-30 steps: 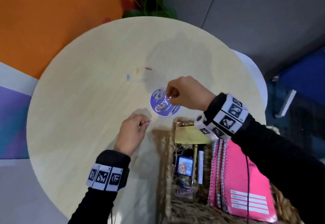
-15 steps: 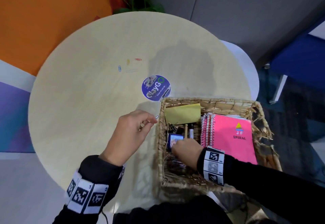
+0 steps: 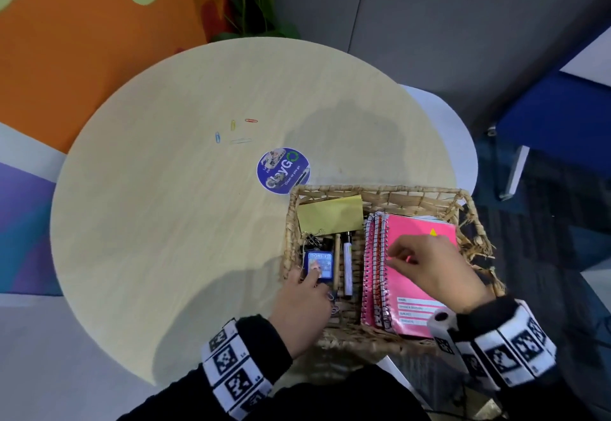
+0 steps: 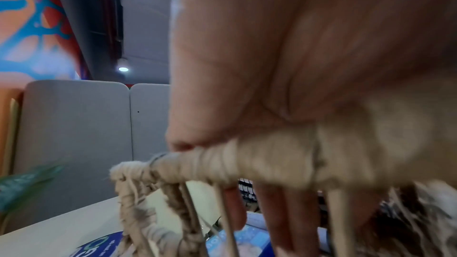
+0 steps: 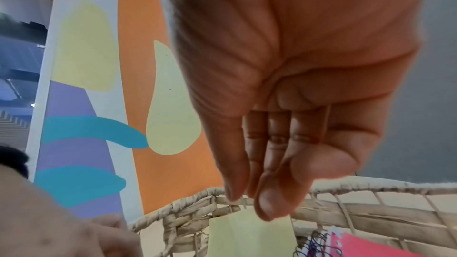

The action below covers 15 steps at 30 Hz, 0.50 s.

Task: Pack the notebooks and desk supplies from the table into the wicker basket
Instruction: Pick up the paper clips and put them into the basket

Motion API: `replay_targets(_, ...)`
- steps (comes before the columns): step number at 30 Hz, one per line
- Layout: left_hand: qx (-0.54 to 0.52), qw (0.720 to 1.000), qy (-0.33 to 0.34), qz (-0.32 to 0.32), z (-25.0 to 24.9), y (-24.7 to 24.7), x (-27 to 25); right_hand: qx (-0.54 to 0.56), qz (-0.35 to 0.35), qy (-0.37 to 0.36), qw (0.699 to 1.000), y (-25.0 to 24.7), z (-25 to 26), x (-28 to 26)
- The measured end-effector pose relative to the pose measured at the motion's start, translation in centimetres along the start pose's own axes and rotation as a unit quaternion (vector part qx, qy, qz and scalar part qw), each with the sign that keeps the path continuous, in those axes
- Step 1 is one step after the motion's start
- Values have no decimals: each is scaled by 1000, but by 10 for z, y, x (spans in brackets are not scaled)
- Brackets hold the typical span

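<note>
Wicker basket (image 3: 380,194) at table edge, left hand (image 3: 302,308) reaching over its rim, fingers loose inside, right hand (image 3: 429,268) relaxed, empty, above pink notebooks (image 3: 420,275).

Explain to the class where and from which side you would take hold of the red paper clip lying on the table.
The red paper clip lies flat on the table, apart from the yellow clip beside it. I would come straight down from above and pinch across its two long wire sides with thumb and forefinger. It is thin and flat, so it offers no upright part; nudging one end up first would probably help.
</note>
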<state>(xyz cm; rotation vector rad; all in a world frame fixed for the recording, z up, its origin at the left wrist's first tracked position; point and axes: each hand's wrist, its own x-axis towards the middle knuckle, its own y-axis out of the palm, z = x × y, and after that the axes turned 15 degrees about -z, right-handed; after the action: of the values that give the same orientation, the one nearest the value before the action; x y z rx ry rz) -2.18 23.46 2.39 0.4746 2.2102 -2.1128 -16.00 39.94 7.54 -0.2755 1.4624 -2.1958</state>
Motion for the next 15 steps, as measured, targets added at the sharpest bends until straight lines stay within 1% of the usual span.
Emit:
replay_targets(4, 46, 997, 1, 58, -3, 2, 10, -4, 10, -8, 1000, 4, -10, -4)
replay_targets(5, 44, 997, -2, 61, -3, 2, 11, -2, 12, -14, 1000, 5, -10, -3)
replay_targets(6, 35, 998, -2, 48, -1, 3, 11, 3, 16, -20, 1000, 6, -9, -1)
replay_targets(8, -5, 1000, -1, -12, 5, -1, 12, 10, 27, -34, 999, 3, -3, 7)
replay_targets(9, -39, 997, -13, -58, 12, -7, 12, 11, 30, -46, 998, 1, 2, 13)
replay_targets(10, -78, 989, -30, -123, 22, -11, 13, 12, 31, -56, 998, -1, 8, 21)
replay_targets(11, -134, 972, -61, -182, 34, -16, 15, 14, 28, -65, 997, -4, 14, 30)
replay_targets(12, -185, 950, -105, -231, 49, -27, 16, 17, 19, -73, 997, -7, 21, 42)
replay_targets(13, -223, 926, -148, -266, 67, -32, 18, 22, 7, -80, 997, -9, 29, 55)
replay_targets(15, -247, 888, -228, -314, 112, -38, 24, 42, -16, -84, 995, -11, 48, 85)
